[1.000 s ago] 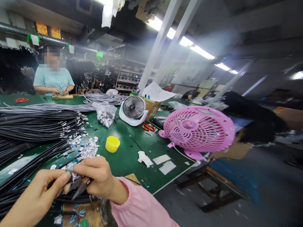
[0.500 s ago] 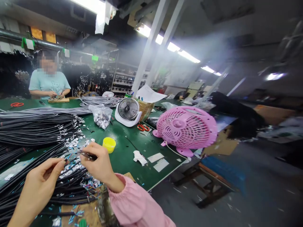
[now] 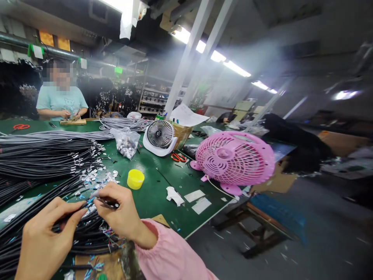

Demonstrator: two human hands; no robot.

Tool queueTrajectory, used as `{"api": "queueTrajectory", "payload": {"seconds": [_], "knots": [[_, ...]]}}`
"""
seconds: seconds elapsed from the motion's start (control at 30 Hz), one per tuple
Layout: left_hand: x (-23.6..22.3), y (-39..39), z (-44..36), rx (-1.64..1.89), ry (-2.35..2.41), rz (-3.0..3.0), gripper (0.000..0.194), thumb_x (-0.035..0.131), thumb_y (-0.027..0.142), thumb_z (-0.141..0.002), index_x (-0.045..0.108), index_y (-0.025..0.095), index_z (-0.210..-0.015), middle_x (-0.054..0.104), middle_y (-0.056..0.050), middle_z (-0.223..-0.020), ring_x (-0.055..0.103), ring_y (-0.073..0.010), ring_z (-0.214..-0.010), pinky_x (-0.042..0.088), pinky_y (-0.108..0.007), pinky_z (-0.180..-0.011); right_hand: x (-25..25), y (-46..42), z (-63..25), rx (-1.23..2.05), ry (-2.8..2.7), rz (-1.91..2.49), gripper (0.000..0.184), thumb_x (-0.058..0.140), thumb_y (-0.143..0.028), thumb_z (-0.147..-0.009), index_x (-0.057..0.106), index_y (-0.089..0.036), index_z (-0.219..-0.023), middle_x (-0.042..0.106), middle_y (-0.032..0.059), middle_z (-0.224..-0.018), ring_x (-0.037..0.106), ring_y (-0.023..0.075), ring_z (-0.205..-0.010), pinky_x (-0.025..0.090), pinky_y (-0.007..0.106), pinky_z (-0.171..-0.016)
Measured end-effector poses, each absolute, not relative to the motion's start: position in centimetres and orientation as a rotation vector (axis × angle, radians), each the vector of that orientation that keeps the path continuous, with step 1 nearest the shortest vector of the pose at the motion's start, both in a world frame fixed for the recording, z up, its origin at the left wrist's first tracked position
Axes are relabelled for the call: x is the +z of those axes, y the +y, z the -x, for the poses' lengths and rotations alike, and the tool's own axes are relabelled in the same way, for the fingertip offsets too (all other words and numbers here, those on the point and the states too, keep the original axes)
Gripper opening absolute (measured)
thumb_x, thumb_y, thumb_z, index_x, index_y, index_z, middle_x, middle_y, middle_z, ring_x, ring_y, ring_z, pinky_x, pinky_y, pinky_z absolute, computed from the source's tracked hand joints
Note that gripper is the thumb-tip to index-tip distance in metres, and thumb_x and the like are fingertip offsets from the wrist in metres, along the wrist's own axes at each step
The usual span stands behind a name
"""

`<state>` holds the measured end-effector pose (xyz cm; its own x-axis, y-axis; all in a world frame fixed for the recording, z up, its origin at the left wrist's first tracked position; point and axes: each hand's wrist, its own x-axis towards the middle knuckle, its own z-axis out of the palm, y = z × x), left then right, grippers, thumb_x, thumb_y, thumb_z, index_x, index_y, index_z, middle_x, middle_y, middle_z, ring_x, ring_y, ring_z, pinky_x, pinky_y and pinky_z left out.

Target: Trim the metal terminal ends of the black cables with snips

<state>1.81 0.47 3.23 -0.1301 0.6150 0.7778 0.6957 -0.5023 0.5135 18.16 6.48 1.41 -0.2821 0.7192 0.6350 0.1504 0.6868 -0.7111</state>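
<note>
My left hand [image 3: 48, 235] pinches a black cable [image 3: 83, 204] near its end between thumb and fingertips. My right hand [image 3: 119, 210] is closed around a slim dark tool [image 3: 108, 203] that looks like tweezers. Its front end is at the cable's tip, close to the left fingertips; whether it touches is too small to tell. Below and behind both hands lies a bundle of black cables [image 3: 43, 167] with stripped, silvery ends. Bits of foil [image 3: 99, 175] and light-blue scraps are scattered among them.
A yellow cup [image 3: 135, 179] stands beyond my right hand. Farther back are a bag of small parts [image 3: 126, 142], a white fan [image 3: 160, 137], red-handled scissors [image 3: 178, 157] and a large pink fan [image 3: 233, 159]. Across the green table [image 3: 157, 194] sits a person [image 3: 61, 102] handling something.
Both hands have shifted slightly downward in the view and remain close together at the cable end. The left hand has also moved a little left. The view itself has shifted slightly.
</note>
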Motion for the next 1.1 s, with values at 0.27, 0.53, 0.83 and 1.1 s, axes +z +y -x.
{"api": "queueTrajectory", "payload": {"seconds": [0.27, 0.53, 0.83, 1.1], "knots": [[2.6, -0.1, -2.6, -1.632, -1.452, 1.883, 0.025, 0.065, 0.039, -0.099, 0.078, 0.027, -0.080, 0.060, 0.010, -0.061, 0.054, -0.0044, -0.048, 0.041, -0.019, -0.055, 2.8, 5.9, -17.5, 0.890, -1.652, 0.755, 0.017, 0.059, -0.020, -0.074, 0.053, -0.022, -0.059, 0.045, -0.0044, -0.059, 0.042, 0.0122, -0.057, 0.037, 0.027, -0.058], [1.4, -0.1, -2.5, -1.541, -1.466, 1.852, 0.025, 0.061, 0.041, -0.104, 0.077, 0.028, -0.090, 0.063, 0.010, -0.065, 0.046, -0.0047, -0.040, 0.033, -0.024, -0.044, 3.1, 5.6, -17.5, 0.979, -1.643, 0.823, 0.022, 0.057, -0.029, -0.075, 0.045, -0.023, -0.057, 0.039, -0.0040, -0.057, 0.036, 0.0128, -0.058, 0.030, 0.028, -0.055], [0.7, -0.4, -2.9, -1.646, -1.594, 1.745, 0.019, 0.066, 0.045, -0.099, 0.079, 0.033, -0.093, 0.063, 0.011, -0.061, 0.051, -0.0059, -0.044, 0.037, -0.022, -0.047, 2.2, 4.9, -17.4, 0.809, -1.719, 0.829, 0.023, 0.055, -0.024, -0.078, 0.044, -0.023, -0.058, 0.043, -0.0034, -0.057, 0.036, 0.0125, -0.054, 0.027, 0.029, -0.053], [1.9, -0.7, -2.3, -1.831, -1.604, 1.914, 0.024, 0.068, 0.053, -0.095, 0.083, 0.034, -0.095, 0.062, 0.008, -0.063, 0.050, -0.0067, -0.043, 0.040, -0.019, -0.042, -1.1, 5.3, -17.7, 0.746, -1.749, 0.700, 0.015, 0.072, -0.035, -0.089, 0.078, -0.024, -0.081, 0.062, -0.0013, -0.064, 0.053, 0.0154, -0.056, 0.048, 0.029, -0.058]]}}
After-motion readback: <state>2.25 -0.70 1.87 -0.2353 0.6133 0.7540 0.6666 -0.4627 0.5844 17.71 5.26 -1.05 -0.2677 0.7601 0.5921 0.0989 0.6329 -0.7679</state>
